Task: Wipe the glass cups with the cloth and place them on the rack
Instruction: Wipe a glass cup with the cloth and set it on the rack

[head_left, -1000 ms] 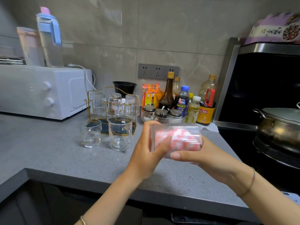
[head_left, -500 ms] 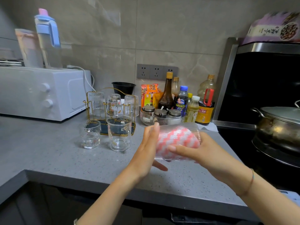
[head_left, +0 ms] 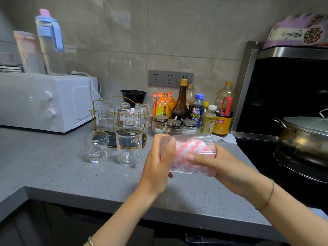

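**entry: ribbed glass cup, in both hands, inside wipe under way**

- left hand (head_left: 156, 167): closed round the left end of the ribbed glass cup (head_left: 182, 166), thumb over the near side, fingers behind.
- ribbed glass cup: lies on its side between the two hands, in the air above the bench (head_left: 53, 166), touching nothing else.
- right hand (head_left: 225, 167): grips the cup's right end, one digit across the outer wall. whether other fingers reach inside cannot be told.
- cloth (head_left: 193, 148): pink and white, packed inside the cup and filling most of it. a fold shows at the lower right, against the right palm.
- left of the left hand, upright on the bench: handled glass cup (head_left: 128, 144), the nearer. small glass cup (head_left: 96, 148) stands just beside it, further left. both are judged to be waiting for their wipe.
- behind those two: rack (head_left: 111, 141) of gold wire, three glasses (head_left: 123, 114) already on its back row. free places are hard to make out.
- beyond the hands: bottles (head_left: 184, 107) and lidded jars (head_left: 174, 124).
- right of the right hand: pot (head_left: 305, 139).

risks, as judged:
- a tightly packed cloth may drag on the ribbed wall, and a hard twist could wrench the cup from the left grip and drop it onto the bench.
- the two waiting cups stand between the hands and the rack, so a low reach across could knock them over.
- setting the cup down among close-set glasses could chip a rim.
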